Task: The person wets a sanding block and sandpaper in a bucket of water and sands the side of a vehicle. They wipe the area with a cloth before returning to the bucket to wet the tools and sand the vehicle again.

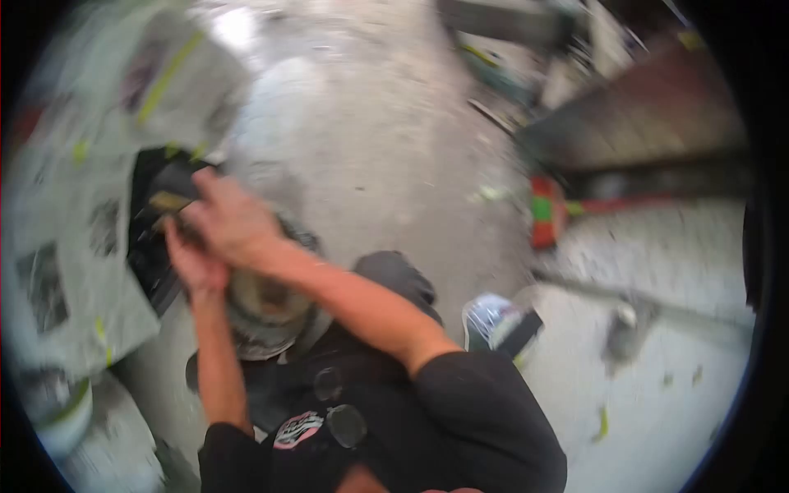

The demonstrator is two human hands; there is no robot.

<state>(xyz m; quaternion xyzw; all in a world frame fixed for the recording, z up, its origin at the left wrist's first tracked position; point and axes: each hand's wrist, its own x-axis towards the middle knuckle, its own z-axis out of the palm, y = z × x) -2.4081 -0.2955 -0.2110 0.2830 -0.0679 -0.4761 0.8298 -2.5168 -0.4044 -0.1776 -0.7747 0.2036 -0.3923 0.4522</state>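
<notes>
My left hand and my right hand meet at the left, close in front of a black panel framed by masking paper. A small dark object with a tan, strip-like part shows at their fingertips, too smeared to name. The left fingers curl up around its lower side. My right hand lies over it from above, its fingers bent toward it. Newspaper masking sheets, held with yellow-green tape, surround the panel. Motion blur hides whether the panel is touched.
Below my forearms stands a round, stained bucket or stool. My knee and shoe are nearby. At right are a red-and-green object, a large greyish-red panel and a pale surface. Concrete floor runs between.
</notes>
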